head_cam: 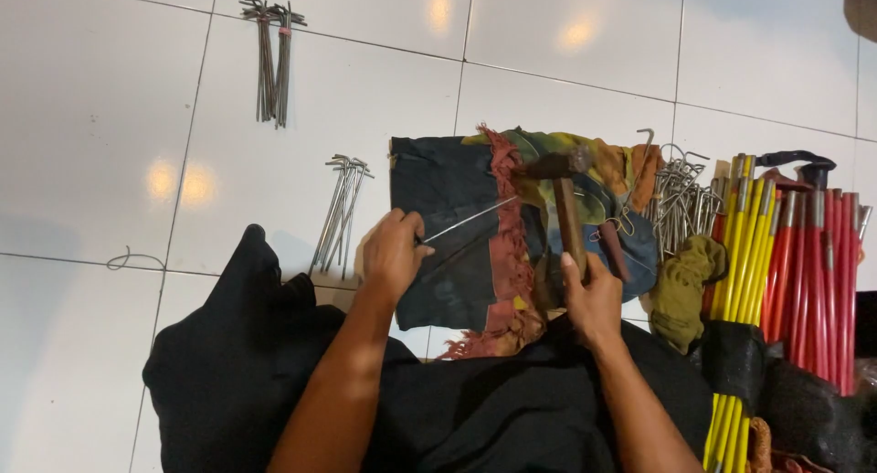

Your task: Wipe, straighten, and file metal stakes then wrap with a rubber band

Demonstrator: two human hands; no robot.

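My left hand [393, 254] pinches one end of a thin metal peg [470, 219] that lies across a dark patterned cloth [448, 199] spread on the floor. My right hand [592, 299] grips the wooden handle of a hammer [565, 208]. The hammer's rusty head is raised over the cloth, just past the peg's far tip. A small reddish stick [614, 249] lies on the cloth beside the hammer handle.
Two bundles of metal pegs [272, 62] [341, 212] lie on the white tiles to the left. A loose heap of hooked pegs [681, 194] sits right of the cloth, beside yellow poles [738, 272], red poles [813, 281] and an olive rag [683, 290]. Black fabric [237, 354] covers my lap.
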